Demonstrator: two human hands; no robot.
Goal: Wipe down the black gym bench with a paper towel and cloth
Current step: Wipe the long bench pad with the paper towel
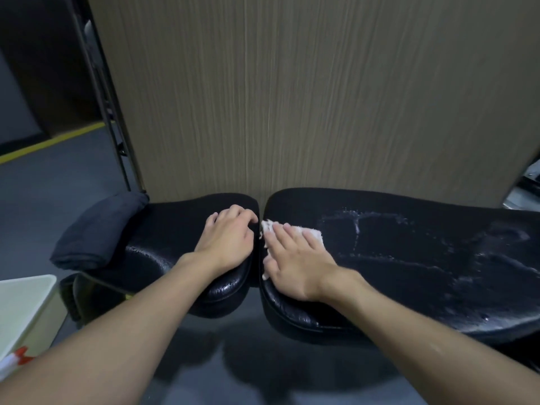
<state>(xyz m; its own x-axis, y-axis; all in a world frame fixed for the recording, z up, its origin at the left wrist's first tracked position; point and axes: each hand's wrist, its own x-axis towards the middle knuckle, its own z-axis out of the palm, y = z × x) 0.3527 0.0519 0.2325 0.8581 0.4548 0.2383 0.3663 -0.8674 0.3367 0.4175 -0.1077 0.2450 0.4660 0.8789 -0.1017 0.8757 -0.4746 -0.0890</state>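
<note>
While the right hand (pixel 295 258) lies flat with straight, slightly spread fingers, it presses a white paper towel (pixel 315 232) onto the long pad (pixel 409 273) of the black gym bench (pixel 292 314), right at the gap between its two pads. Just across that gap, at 9 o'clock from it, the left hand (pixel 228 238) rests on the short pad (pixel 163 229), fingers curled over the pad's inner edge. A folded dark cloth (pixel 96 229) sits on the short pad's far end, at 9 o'clock from the left hand. Wet streaks (pixel 356 226) glisten on the long pad, at 3 o'clock from the towel. A wood-grain panel (pixel 292 97) stands behind the bench at 12 o'clock. A pale bin (pixel 23 302) and an orange-and-white bottle top (pixel 14 361) show at 8 o'clock.
</note>
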